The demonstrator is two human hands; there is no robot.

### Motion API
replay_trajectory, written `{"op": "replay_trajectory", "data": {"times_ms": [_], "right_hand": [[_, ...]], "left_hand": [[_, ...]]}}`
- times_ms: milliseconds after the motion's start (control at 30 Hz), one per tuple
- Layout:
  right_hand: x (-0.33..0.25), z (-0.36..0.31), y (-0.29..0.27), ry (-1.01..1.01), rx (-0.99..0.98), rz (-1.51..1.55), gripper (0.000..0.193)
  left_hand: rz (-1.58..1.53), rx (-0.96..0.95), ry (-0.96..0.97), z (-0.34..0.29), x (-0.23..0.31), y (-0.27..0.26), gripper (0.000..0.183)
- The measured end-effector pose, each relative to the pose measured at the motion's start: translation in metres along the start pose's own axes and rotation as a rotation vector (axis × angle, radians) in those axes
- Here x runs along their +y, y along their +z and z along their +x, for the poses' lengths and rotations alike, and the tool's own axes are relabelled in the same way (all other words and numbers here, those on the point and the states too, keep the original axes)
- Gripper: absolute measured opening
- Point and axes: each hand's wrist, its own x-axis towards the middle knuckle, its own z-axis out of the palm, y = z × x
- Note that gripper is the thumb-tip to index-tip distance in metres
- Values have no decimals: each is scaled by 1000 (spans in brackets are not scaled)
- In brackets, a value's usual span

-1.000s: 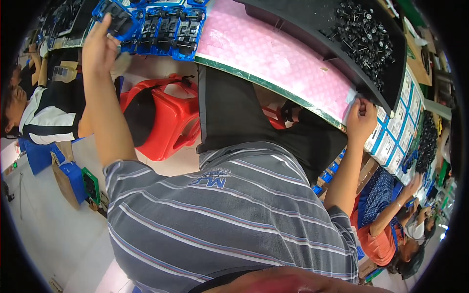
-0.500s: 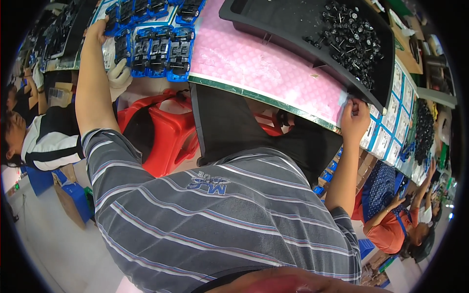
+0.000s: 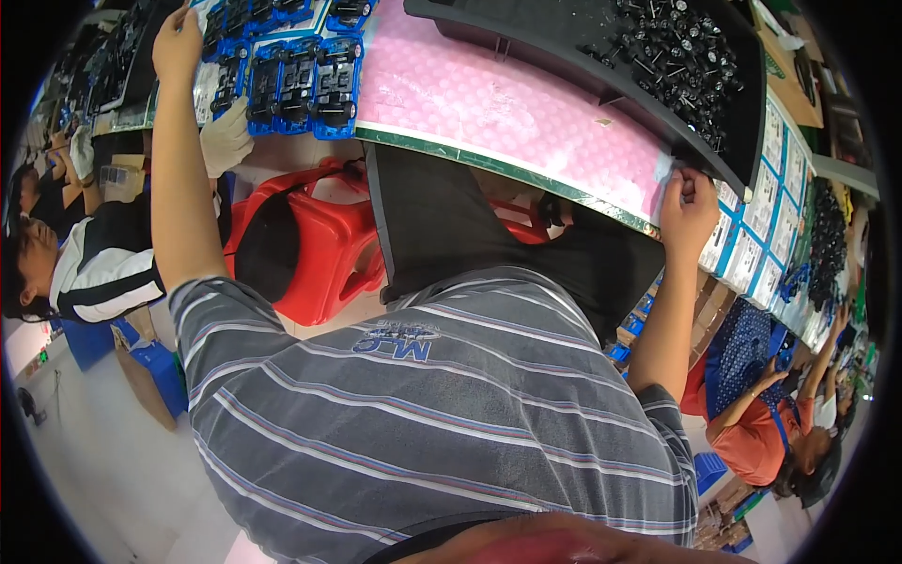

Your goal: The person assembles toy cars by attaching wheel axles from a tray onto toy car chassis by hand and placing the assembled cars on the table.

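Rows of blue toy car bodies with black undersides (image 3: 299,83) lie upside down at the far left of the table. My left hand (image 3: 178,45) is raised just left of these rows, its fingers curled; what they hold, if anything, is hidden. At the table's front edge on the right, my right hand (image 3: 691,202) rests with fingers bent inward beside a black tray (image 3: 554,70). Its fingertips hide whatever may be in them. Inside that tray is a heap of small black wheel-and-axle pieces (image 3: 678,70).
Pink bubble wrap (image 3: 470,94) covers the table middle. Another person's gloved hand (image 3: 225,141) is near the cars. A red plastic stool (image 3: 324,249) stands below the table edge. Co-workers sit at left (image 3: 103,263) and right (image 3: 756,437). Printed white-and-blue sheets (image 3: 756,240) lie at right.
My left hand has moved from the corner of the toy car rows to the left and away from them. The right hand stays at the edge. The gloved hand reaches further in.
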Motion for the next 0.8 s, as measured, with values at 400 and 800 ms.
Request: {"op": "replay_trajectory", "data": {"times_ms": [400,800], "right_hand": [[2,-2,-1,-54,-15,34,14],[19,0,6,-161,124,141,9]], "left_hand": [[-607,-258,487,-291,277,-33,18],[-458,-386,625,-304,328,48,10]]}}
